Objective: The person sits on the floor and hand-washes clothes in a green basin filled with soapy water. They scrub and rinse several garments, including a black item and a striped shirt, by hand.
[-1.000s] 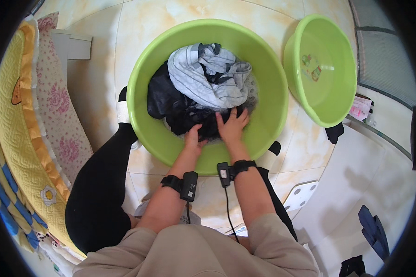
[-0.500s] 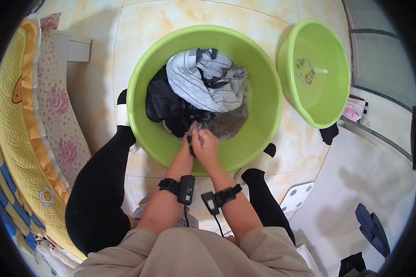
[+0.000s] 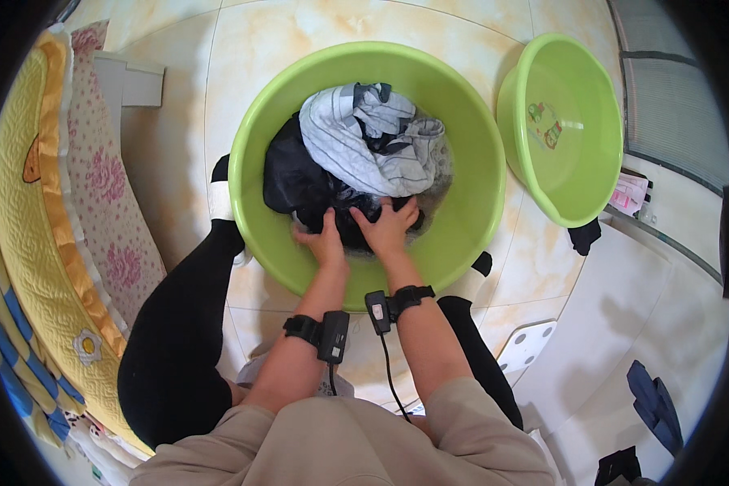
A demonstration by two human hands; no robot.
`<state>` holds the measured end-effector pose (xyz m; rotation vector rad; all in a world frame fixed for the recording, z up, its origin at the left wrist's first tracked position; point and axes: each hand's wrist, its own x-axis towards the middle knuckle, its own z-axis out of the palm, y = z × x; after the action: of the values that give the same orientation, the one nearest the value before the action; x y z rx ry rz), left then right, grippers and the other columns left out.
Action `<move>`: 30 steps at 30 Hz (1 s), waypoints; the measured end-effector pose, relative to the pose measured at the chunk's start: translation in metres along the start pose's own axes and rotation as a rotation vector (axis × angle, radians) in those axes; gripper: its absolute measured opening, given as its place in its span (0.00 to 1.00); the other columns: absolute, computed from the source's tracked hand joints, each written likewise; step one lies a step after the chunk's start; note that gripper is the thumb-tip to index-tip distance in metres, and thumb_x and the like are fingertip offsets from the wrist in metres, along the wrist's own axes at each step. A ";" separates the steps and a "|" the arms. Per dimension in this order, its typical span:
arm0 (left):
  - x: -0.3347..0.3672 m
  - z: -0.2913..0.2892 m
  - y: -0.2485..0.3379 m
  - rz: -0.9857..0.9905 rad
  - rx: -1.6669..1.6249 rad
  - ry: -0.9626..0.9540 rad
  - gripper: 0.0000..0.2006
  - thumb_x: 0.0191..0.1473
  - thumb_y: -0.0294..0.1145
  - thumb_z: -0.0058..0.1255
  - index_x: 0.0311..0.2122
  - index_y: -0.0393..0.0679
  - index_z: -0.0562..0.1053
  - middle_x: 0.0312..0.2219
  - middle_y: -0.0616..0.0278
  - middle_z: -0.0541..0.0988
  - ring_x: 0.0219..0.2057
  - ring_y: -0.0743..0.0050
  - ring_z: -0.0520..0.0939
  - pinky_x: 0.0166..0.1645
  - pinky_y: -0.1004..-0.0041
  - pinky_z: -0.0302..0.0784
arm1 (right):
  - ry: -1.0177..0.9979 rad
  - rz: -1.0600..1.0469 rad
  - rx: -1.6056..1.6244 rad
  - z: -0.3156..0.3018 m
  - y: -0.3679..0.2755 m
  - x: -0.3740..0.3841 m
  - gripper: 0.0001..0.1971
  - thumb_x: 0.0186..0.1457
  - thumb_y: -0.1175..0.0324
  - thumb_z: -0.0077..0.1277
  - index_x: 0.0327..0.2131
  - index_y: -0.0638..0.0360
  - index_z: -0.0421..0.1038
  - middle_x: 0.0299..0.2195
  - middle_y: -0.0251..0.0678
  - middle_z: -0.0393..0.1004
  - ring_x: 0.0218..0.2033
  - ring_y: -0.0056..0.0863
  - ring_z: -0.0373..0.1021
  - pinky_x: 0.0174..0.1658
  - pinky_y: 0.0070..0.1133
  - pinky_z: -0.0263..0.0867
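The person's left hand (image 3: 324, 245) and right hand (image 3: 387, 230) are spread on black cloth (image 3: 310, 193) in a large green basin (image 3: 475, 182), neither clenching it. Beyond them lies striped grey cloth (image 3: 344, 150); to the right sits a smaller green basin (image 3: 579, 166).

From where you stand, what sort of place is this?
Probably a bedroom in a home: a yellow quilted cover and floral cloth at left suggest a bed, beside a tiled floor with a large green tub of wet fabric.
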<state>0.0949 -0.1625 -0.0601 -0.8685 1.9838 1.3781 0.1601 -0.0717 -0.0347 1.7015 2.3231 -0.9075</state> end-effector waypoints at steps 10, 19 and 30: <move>0.007 -0.023 0.032 -0.581 -0.513 -0.720 0.26 0.53 0.58 0.46 0.46 0.46 0.72 0.40 0.61 0.77 0.41 0.62 0.77 0.47 0.60 0.73 | -0.384 -0.207 1.019 -0.043 -0.024 -0.063 0.16 0.44 0.78 0.54 0.40 0.65 0.70 0.37 0.29 0.71 0.37 0.20 0.67 0.43 0.18 0.64; -0.010 0.000 0.020 -0.458 0.014 -0.446 0.38 0.49 0.65 0.46 0.49 0.36 0.69 0.45 0.54 0.74 0.42 0.63 0.77 0.45 0.67 0.72 | 0.018 -0.189 0.308 -0.031 -0.013 -0.022 0.11 0.49 0.63 0.52 0.26 0.62 0.69 0.28 0.45 0.71 0.31 0.40 0.69 0.34 0.31 0.65; 0.035 -0.009 -0.016 0.285 0.353 -0.097 0.31 0.46 0.48 0.50 0.49 0.31 0.64 0.46 0.45 0.71 0.46 0.51 0.72 0.49 0.62 0.68 | 0.185 0.122 -0.331 -0.034 0.011 0.004 0.24 0.51 0.49 0.50 0.42 0.60 0.70 0.56 0.51 0.53 0.56 0.52 0.51 0.46 0.52 0.57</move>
<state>0.0843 -0.1821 -0.0933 -0.3645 2.2446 1.1356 0.1765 -0.0481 -0.0135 1.8197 2.2864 -0.3330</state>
